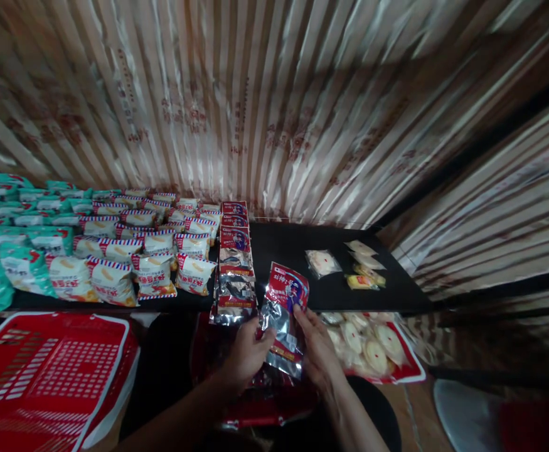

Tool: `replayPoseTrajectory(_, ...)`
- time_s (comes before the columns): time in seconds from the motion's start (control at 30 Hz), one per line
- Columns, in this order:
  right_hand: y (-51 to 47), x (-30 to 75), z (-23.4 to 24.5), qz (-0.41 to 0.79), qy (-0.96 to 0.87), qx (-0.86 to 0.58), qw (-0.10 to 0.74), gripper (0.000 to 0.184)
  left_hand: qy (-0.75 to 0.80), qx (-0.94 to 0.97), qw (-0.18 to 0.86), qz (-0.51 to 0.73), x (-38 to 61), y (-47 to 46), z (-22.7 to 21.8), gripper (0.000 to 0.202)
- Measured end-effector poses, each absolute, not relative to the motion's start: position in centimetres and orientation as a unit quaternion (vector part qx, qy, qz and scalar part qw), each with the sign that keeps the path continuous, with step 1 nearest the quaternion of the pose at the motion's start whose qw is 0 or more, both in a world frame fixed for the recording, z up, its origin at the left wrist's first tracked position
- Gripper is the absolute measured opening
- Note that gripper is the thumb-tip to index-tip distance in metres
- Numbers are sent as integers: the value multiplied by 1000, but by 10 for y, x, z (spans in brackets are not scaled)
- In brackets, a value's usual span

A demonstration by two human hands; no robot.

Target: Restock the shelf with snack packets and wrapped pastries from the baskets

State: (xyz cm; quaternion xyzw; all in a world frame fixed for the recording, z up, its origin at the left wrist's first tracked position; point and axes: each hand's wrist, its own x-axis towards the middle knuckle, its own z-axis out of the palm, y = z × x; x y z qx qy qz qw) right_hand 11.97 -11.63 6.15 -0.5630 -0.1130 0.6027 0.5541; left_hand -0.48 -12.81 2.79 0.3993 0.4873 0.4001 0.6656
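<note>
A red and silver foil snack packet (282, 317) is held up in front of me, tilted, over the front edge of the black table. My left hand (251, 351) pinches its left side. My right hand (319, 348) grips the right side, thumb on the printed front. Just left of it, similar red and silver packets (235, 257) lie overlapping in a column running away from me. Below my hands is a red container (265, 405) with more shiny packets inside, largely hidden by my hands and arms.
White and orange bread packs (156, 248) and green packs (27, 270) stand in rows at left. Flat clear packs (322, 263) and a yellow pack (365, 280) lie on the black table (286, 242) at right. Red baskets (53, 370) flank me; the right one holds round pale items (375, 355). Striped sheeting (255, 107) hangs behind.
</note>
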Motion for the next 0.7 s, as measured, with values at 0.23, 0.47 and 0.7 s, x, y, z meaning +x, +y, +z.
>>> replayPoseTrajectory(0.23, -60, 102, 64, 575, -257, -545, 554, 47, 569, 463, 519, 439, -17, -77, 43, 44)
replayPoseTrajectory(0.47, 55, 88, 63, 538, -318, -552, 552, 34, 590, 637, 173, 465, -10, -41, 61, 51)
replayPoseTrajectory(0.7, 136, 67, 51, 446, -428, -617, 487, 23, 599, 657, 96, 448, -5, 16, 41, 40)
